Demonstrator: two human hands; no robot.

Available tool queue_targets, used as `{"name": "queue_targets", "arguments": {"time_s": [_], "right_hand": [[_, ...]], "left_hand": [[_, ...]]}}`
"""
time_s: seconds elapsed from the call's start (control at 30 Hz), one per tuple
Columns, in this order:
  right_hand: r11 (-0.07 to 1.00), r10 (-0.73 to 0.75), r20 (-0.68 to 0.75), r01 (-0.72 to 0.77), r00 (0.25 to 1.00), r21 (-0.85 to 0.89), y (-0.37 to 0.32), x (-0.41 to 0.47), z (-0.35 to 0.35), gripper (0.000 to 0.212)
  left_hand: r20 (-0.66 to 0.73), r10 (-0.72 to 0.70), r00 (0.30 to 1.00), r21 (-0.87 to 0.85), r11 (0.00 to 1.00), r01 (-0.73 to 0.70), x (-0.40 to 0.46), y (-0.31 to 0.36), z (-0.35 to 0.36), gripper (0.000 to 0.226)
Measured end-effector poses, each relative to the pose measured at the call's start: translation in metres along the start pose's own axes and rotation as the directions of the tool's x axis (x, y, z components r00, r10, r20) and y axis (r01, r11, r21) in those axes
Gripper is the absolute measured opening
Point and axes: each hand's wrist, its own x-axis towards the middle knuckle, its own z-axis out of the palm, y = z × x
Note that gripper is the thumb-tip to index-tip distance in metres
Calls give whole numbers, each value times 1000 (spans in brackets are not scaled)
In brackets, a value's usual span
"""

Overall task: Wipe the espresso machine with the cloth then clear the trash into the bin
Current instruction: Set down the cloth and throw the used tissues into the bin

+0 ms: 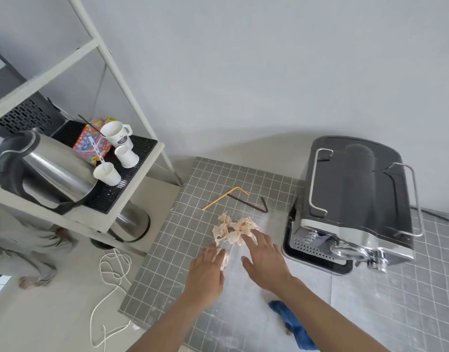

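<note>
Both hands at crumpled paper [234, 231] on counter: left hand [208, 271] and right hand [265, 257] fingers straight, touching its near edge, likely gathering trash. Straws [233, 196] beyond fingertips; cloth [292, 323] behind right wrist.

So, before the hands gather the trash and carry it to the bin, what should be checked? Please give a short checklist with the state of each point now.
1. Both hands at the crumpled paper: ok, left hand and right hand reach it with fingers spread.
2. Paper gripped: not ok, no fingers are curled round it.
3. Other trash noticed: ok, yellow straw and brown straw lie beyond the paper.
4. Blue cloth set aside: ok, on the mat under the right forearm.
5. Bin lid open: cannot tell, shelf hides it.
</note>
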Motion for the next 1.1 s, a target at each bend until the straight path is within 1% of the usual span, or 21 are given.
{"name": "queue_targets", "arguments": {"time_s": [0.07,0.3,0.37,0.5,0.63,0.7,0.77,0.87,1.0,1.1], "right_hand": [[999,-11,39,13,999,-43,-8,21,-1,68],[982,-24,194,59,981,-181,-22,83,9,92],[977,-40,207,82,977,-199,-22,92,13,94],[963,-62,230,119,971,-241,-23,106,24,93],[952,-99,187,147,977,-269,-20,107,30,89],[953,-111,147,147,983,-264,-18,106,33,86],[956,-127,108,151,986,-253,-15,106,33,83],[973,-122,44,128,992,-191,-14,104,31,79],[983,-101,6,101,995,-151,-8,92,26,60],[989,-74,-26,70,997,-133,0,79,25,52]], "left_hand": [[2,10,1000,-9,1000,-10,7,-7,4,63],[-41,119,992,-50,991,-121,24,-23,15,63],[-48,144,988,-53,988,-147,24,-25,16,64],[-58,180,982,-87,979,-185,27,-36,23,64],[-106,200,974,-147,966,-214,24,-44,29,58],[-92,206,974,-172,960,-220,23,-48,30,53],[-74,190,979,-204,958,-201,24,-49,29,49],[-60,150,987,-253,954,-160,27,-52,27,47],[-74,96,993,-316,942,-115,26,-51,25,42],[-87,63,994,-362,928,-90,22,-50,24,42]]}}
